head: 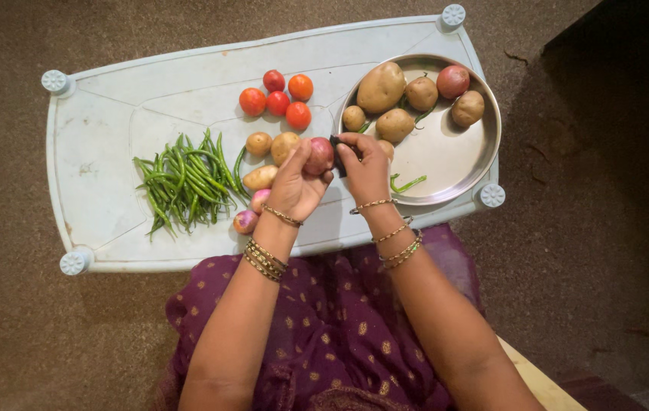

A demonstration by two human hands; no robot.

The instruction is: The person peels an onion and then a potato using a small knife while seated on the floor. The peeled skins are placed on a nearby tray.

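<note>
Gripping red onion [319, 154] in left hand [294, 186], right hand [366, 169] holding dark tool [337, 152]

Both forearms were extended forward, wrists bangled. The left hand [296, 183] was cupped, fingers curled. The right hand [364, 164] was closed in a pinch.

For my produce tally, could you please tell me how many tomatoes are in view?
5, clustered on the white table left of the steel plate: tomatoes at and. None seem hidden.
</note>
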